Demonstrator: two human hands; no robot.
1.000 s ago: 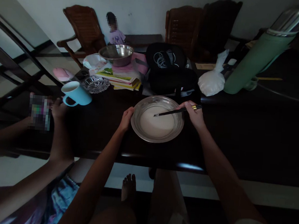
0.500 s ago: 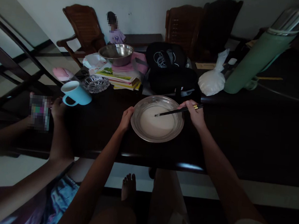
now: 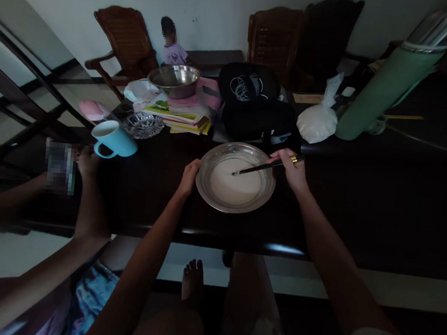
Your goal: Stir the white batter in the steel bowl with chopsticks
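A wide metal bowl [image 3: 206, 191] stands on the dark table in front of me, with a smooth whitish liquid [image 3: 237, 187] in it. My left hand [image 3: 189, 177] grips the bowl's left rim. Over the right rim, my right hand [image 3: 292, 168] is closed around black chopsticks [image 3: 260, 166] with gold bands. Their tips dip into the liquid near the bowl's middle. Behind the bowl to the right sits a knotted plastic bag of white powder [image 3: 316, 124].
A blue mug [image 3: 117, 140], a glass dish [image 3: 144, 125], books [image 3: 184, 122], another metal bowl [image 3: 176, 82] and a black bag [image 3: 252, 105] line the back. A tall green thermos [image 3: 386, 93] stands right. At left, another person's hand [image 3: 87, 161] is beside a blurred device [image 3: 61, 169].
Almost nothing differs. Both hands, the bowl and the chopsticks keep practically the same places.
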